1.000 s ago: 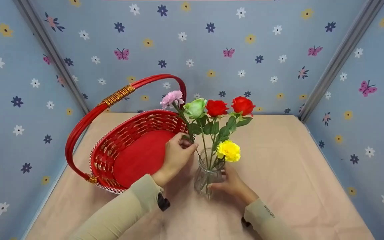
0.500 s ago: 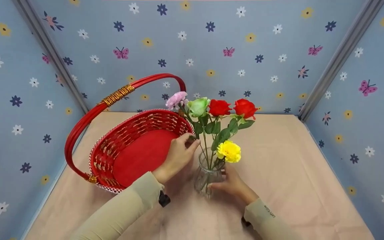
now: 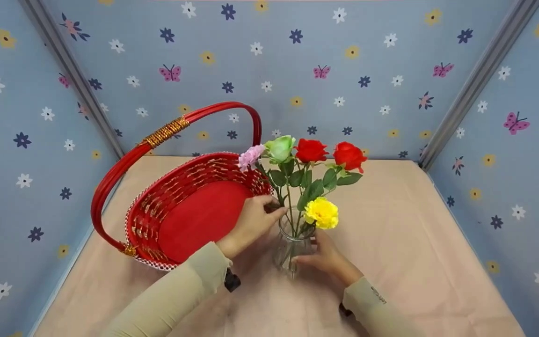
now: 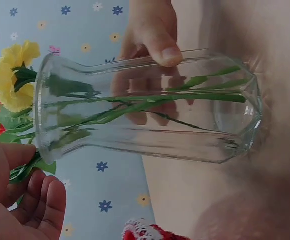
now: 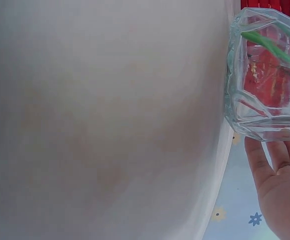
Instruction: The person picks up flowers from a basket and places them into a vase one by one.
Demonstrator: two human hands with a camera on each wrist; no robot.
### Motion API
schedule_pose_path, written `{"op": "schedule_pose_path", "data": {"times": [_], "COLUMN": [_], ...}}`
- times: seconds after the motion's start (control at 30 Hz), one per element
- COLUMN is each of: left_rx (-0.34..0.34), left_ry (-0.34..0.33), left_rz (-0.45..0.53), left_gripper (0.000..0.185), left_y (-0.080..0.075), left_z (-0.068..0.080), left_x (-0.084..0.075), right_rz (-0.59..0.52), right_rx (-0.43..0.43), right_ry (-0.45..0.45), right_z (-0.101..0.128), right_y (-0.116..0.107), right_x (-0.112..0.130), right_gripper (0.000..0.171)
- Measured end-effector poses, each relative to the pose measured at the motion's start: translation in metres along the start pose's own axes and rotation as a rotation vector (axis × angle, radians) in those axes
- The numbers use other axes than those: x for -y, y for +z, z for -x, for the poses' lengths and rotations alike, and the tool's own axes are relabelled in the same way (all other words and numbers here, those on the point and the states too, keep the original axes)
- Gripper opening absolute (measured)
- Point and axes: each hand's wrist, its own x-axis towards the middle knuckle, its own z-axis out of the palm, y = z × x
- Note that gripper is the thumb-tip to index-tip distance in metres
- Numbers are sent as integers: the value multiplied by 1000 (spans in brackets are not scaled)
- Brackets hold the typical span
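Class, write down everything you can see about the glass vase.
The glass vase is clear, with a flared mouth, narrower neck and faceted base. It stands upright on the beige table, beside the red basket. Green stems run down inside it. The right hand holds its side; the left hand pinches a stem at its rim.

I am seeing bright, even light falling from above, with only soft shadows lying under the glass vase (image 3: 292, 245). The head view is staying sharp; the right wrist view is blurring the near tabletop (image 5: 105, 120) into haze.
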Motion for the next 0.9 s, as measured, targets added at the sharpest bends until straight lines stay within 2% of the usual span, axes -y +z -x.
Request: {"op": "schedule_pose_path", "data": {"times": [0.17,0.43,0.67,0.9], "left_rx": [-6,24,62,41], "left_ry": [-12,-23,-28,-26], "left_rz": [4,-1,7,-31], "left_gripper": [11,13,20,16], "left_y": [1,-6,-15,-26], "left_z": [7,15,18,21], "left_x": [6,11,17,21], "right_rz": [4,2,29,40], "right_rx": [15,6,2,25], "right_ry": [29,48,19,2], "right_z": [1,1,0,2], "right_y": [0,-1,-2,-2], "right_x": [2,5,3,2], "right_gripper": [99,98,101,85]}}
